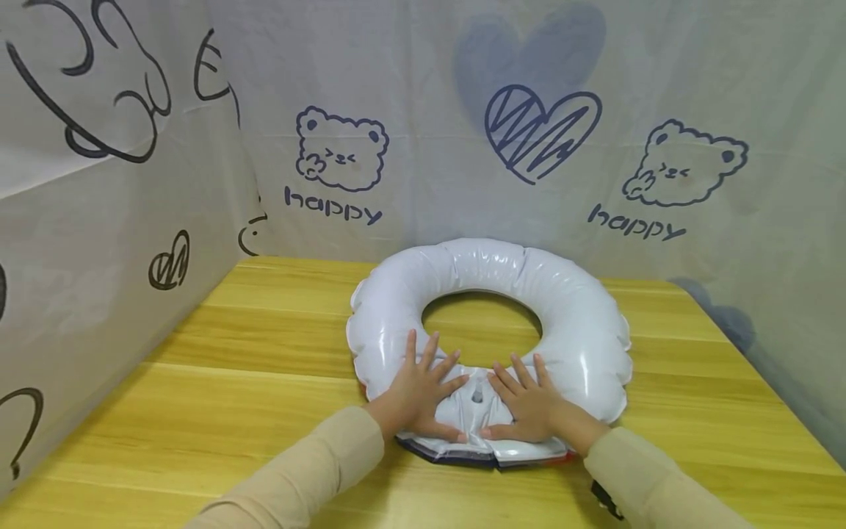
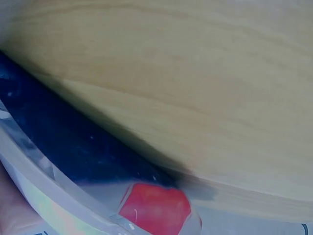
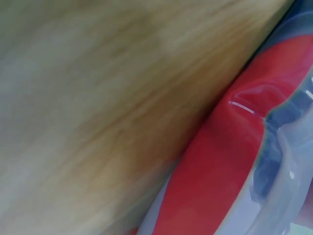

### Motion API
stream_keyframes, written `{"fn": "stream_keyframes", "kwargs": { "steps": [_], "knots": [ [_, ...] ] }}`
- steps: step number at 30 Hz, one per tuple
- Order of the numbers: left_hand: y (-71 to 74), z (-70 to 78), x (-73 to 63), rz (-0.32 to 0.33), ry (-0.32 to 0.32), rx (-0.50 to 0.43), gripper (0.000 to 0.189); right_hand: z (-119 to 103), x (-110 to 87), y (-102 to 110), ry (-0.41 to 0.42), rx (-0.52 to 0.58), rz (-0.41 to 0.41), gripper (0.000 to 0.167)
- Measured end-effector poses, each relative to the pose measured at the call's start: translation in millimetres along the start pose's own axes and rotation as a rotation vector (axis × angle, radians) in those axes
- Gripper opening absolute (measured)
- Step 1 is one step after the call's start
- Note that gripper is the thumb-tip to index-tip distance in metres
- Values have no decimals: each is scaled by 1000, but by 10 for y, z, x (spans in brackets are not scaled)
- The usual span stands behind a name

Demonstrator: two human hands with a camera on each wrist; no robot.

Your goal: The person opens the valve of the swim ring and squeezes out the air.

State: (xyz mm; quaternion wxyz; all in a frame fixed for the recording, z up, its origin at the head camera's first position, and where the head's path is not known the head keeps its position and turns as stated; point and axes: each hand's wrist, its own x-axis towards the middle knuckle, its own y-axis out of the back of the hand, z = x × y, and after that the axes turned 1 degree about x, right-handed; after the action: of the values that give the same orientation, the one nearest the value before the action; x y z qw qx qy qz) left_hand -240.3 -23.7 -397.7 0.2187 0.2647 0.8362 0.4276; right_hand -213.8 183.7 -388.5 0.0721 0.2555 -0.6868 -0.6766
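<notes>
Left hand (image 1: 426, 393), right hand (image 1: 529, 405), fingers spread, rest on inflatable ring (image 1: 581, 323), flanking valve (image 1: 477, 394); most of ring beyond valve.

Yellow wood-grain table (image 1: 264, 367) before pale, doodled fabric walls (image 1: 423, 59).

Dressed in Plain Beige

The left sleeve (image 1: 297, 470) is cut long in pale beige cloth, gathered into soft creases and finished with a smoother end. The right sleeve (image 1: 654, 477) is matched in colour; beneath it a small dark piece (image 1: 605, 501) is partly seen. Both hands (image 1: 423, 393) are bare.
</notes>
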Motion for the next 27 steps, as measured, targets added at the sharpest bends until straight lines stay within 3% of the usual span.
{"fn": "stream_keyframes", "kwargs": {
  "steps": [13, 27],
  "knots": [
    [74, 24, -19, -54, 4, 13, 91, -37, 0, 34, -21, -25, -43, 97],
    [-82, -102, -34, 31, -43, -313, 91, 164, -66, -71, 93, 227, 75, 90]
  ]
}}
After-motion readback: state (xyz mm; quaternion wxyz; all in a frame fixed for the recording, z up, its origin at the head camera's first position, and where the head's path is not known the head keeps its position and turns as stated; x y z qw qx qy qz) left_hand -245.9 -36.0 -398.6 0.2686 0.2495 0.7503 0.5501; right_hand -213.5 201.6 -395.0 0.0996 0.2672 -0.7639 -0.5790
